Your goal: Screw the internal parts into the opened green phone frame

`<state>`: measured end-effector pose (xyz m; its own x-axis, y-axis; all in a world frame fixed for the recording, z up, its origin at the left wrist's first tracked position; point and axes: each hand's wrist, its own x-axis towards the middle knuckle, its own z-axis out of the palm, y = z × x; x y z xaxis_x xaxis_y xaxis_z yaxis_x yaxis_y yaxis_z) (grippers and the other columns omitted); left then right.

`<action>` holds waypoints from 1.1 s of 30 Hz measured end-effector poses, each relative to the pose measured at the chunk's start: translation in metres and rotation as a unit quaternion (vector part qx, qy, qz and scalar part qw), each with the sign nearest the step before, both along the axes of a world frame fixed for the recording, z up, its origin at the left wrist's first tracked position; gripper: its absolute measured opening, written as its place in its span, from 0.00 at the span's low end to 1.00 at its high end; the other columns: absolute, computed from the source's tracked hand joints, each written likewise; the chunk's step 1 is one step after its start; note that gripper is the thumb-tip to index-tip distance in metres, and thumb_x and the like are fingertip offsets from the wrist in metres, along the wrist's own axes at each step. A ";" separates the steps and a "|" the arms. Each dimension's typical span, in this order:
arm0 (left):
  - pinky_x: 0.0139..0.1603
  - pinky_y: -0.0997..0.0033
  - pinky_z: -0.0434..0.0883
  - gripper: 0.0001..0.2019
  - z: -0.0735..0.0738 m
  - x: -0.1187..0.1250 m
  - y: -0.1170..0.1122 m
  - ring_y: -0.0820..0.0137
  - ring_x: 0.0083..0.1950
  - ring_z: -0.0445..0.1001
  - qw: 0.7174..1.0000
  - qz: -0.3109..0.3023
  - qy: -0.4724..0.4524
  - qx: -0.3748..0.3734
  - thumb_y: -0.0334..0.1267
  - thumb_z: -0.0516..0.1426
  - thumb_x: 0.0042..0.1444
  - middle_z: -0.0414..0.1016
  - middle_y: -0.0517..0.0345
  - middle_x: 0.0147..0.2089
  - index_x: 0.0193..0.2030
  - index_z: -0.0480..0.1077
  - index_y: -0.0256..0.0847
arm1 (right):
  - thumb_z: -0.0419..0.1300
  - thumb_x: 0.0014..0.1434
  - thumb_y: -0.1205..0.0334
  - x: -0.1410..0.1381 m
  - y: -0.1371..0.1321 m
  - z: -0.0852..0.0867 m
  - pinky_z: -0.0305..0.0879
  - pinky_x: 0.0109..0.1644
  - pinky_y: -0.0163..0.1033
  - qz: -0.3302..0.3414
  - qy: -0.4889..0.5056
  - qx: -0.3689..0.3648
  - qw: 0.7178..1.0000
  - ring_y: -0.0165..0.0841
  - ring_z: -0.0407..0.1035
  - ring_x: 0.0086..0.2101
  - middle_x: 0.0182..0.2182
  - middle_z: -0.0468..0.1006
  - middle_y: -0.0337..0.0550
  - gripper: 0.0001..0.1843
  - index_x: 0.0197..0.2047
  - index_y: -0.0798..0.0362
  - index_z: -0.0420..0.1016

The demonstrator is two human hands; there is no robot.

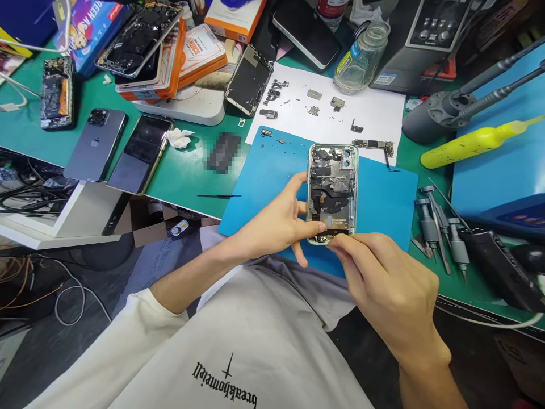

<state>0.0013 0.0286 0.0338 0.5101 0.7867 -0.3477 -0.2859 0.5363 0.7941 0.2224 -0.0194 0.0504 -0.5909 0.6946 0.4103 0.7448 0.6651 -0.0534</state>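
Left hand (279, 220): thumb and fingers clamping opened phone (333, 201) at its 8 o'clock edge | phone: over blue mat (383, 199), 2 o'clock from left hand (nearer), long axis 12–6 | right hand (389, 275): fingertips together at 6 o'clock end, any pinched part hidden

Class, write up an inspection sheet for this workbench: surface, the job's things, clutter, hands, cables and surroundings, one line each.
Surface: blue mat and white paper on a green bench.
Job's things: opened phone held over the mat; small parts spread on the paper, narrow board at its near edge.
Clutter: orange boxes stacked at back left; glass jar beyond the small parts.
Hands: left hand holds the phone; right hand has its fingers bunched at the lower edge, anything pinched hidden.
Cables: black cables bunched at far left.
Surroundings: dark machine at back right.
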 end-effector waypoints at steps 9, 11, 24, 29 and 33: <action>0.20 0.77 0.78 0.53 0.001 0.000 0.001 0.72 0.28 0.81 0.999 0.008 0.026 0.017 0.47 0.77 0.58 0.86 0.56 0.49 0.81 0.51 0.49 | 0.63 0.77 0.69 -0.008 0.002 0.008 0.63 0.39 0.41 -0.014 0.003 -0.080 0.997 0.31 0.73 0.36 0.40 0.79 0.41 0.02 0.49 0.54 0.76; 0.22 0.76 0.80 0.54 0.001 -0.002 -0.001 0.70 0.32 0.82 0.999 0.017 0.030 0.020 0.48 0.78 0.56 0.86 0.55 0.49 0.80 0.52 0.48 | 0.65 0.77 0.68 -0.008 -0.001 0.010 0.68 0.42 0.39 -0.009 0.027 -0.089 0.996 0.30 0.76 0.39 0.42 0.81 0.41 0.02 0.50 0.52 0.77; 0.43 0.58 0.94 0.34 -0.005 -0.028 -0.033 0.54 0.60 0.87 0.966 0.185 0.166 0.073 0.51 0.68 0.72 0.81 0.50 0.67 0.74 0.55 0.57 | 0.59 0.81 0.46 0.097 0.032 -0.004 0.53 0.30 0.38 -0.301 -0.023 -0.004 0.953 0.32 0.71 0.30 0.42 0.84 0.48 0.21 0.49 0.55 0.83; 0.51 0.54 0.94 0.37 -0.008 -0.035 -0.037 0.49 0.69 0.83 0.962 0.210 0.167 0.060 0.52 0.67 0.73 0.78 0.50 0.72 0.80 0.53 0.62 | 0.56 0.81 0.47 0.095 0.043 -0.010 0.51 0.29 0.36 -0.302 -0.054 -0.011 0.952 0.33 0.70 0.30 0.42 0.82 0.51 0.22 0.48 0.57 0.82; 0.52 0.53 0.93 0.40 -0.005 -0.034 -0.038 0.51 0.66 0.85 0.957 0.217 0.181 0.059 0.51 0.65 0.74 0.81 0.52 0.69 0.84 0.50 0.64 | 0.60 0.80 0.51 0.098 0.044 -0.008 0.57 0.27 0.34 -0.269 -0.014 -0.013 0.963 0.29 0.70 0.27 0.34 0.78 0.40 0.16 0.48 0.55 0.79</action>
<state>-0.0327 -0.0090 0.0288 -0.0121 0.9421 -0.3351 -0.1556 0.3293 0.9313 0.3201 0.0245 0.0424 -0.1538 0.9134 0.3768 0.9826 0.1817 -0.0392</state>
